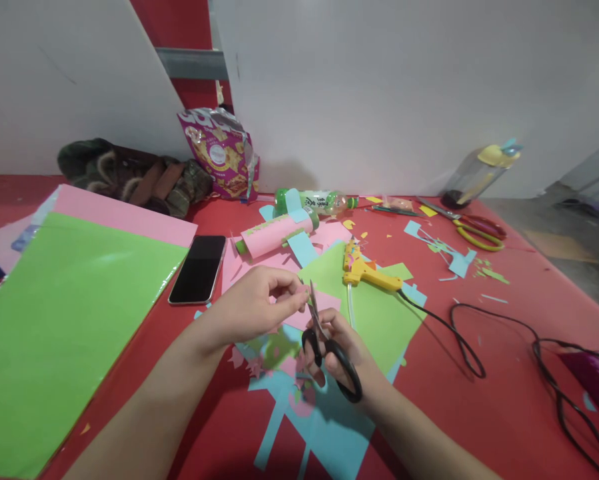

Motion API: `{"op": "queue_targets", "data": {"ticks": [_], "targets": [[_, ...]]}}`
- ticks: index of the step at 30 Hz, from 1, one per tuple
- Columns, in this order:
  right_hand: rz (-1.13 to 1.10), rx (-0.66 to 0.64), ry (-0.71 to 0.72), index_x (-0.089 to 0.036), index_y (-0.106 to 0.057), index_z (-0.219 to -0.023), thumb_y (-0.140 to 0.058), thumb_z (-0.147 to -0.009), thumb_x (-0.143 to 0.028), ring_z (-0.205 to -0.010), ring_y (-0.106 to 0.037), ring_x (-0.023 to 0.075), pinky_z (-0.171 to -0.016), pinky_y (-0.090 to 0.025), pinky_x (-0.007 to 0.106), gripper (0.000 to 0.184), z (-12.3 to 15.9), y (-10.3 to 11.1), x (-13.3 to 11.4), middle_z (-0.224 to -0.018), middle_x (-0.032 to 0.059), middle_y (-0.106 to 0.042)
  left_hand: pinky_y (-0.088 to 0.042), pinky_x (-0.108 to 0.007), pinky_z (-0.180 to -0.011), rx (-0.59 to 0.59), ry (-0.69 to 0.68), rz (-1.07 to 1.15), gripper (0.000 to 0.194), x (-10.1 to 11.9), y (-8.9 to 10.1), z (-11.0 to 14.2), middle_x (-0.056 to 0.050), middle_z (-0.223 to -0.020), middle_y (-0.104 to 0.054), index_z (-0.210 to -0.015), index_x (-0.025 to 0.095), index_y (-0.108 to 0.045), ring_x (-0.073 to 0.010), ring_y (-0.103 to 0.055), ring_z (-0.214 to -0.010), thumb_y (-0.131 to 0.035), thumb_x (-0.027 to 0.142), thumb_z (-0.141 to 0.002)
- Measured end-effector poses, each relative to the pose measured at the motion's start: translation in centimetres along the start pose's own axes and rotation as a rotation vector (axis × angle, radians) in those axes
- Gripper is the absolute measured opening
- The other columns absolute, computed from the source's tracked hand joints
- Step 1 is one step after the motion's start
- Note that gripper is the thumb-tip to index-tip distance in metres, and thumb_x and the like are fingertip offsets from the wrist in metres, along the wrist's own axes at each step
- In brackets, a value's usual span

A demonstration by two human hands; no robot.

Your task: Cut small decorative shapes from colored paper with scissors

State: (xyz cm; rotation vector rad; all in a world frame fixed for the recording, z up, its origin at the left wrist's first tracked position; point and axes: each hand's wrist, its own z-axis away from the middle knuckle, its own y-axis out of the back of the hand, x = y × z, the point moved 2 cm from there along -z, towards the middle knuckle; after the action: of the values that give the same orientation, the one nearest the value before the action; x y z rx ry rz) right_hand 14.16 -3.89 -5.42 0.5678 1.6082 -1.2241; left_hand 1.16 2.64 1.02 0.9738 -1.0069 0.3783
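My right hand (336, 350) grips a pair of scissors (318, 320) by its black handles, its blades slightly apart and pointing up. Close to the blade tips, my left hand (264, 300) pinches a small piece of paper (305, 291), mostly hidden by the fingertips. Under both hands lie pink scraps (255, 365), some star-like, on sheets of blue paper (342, 427) and green paper (394, 320). Just beyond sits a roll wrapped in pink paper (274, 235) with blue paper tabs.
A yellow glue gun (366, 270) rests on the green paper, its black cord (459, 340) trailing right. To the left are a phone (199, 270) and large green sheets (79, 320). A green bottle (324, 202), snack bag (224, 157) and red-yellow scissors (479, 230) lie farther back.
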Motion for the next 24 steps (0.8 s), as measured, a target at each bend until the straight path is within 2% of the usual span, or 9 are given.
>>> {"op": "queue_targets", "data": {"ticks": [7,15,24], "targets": [[-0.014,-0.007,-0.012,-0.02,-0.036,-0.089,-0.059,-0.065,-0.051,-0.043,-0.041,0.0051,-0.04,-0.032,0.018,0.045,-0.02,0.06,0.14,-0.06,-0.0053,-0.045,-0.032,-0.019,-0.047,-0.014,0.005,0.052,0.026,-0.17,0.16,-0.09,0.003,-0.052,-0.041,-0.057,0.015,-0.046,-0.008,-0.04,-0.049,-0.044,0.034,-0.075],[0.033,-0.039,-0.056,-0.02,-0.034,-0.089,-0.055,-0.066,-0.054,-0.048,-0.044,0.0071,-0.046,-0.035,0.021,0.046,0.05,-0.07,-0.34,-0.064,-0.004,-0.045,-0.031,-0.018,-0.046,-0.043,0.021,-0.015,0.028,-0.32,0.12,-0.1,0.004,-0.049,-0.038,-0.055,0.014,-0.044,-0.0074,-0.038,-0.048,-0.041,0.033,-0.076],[0.061,-0.04,-0.069,-0.021,-0.034,-0.089,-0.055,-0.066,-0.056,-0.046,-0.042,0.0064,-0.045,-0.034,0.022,0.047,0.01,-0.06,-0.31,-0.064,-0.0042,-0.044,-0.028,-0.017,-0.043,-0.06,0.006,-0.053,0.029,-0.1,0.34,0.01,0.004,-0.048,-0.035,-0.054,0.015,-0.044,-0.0069,-0.034,-0.046,-0.041,0.034,-0.076]]}}
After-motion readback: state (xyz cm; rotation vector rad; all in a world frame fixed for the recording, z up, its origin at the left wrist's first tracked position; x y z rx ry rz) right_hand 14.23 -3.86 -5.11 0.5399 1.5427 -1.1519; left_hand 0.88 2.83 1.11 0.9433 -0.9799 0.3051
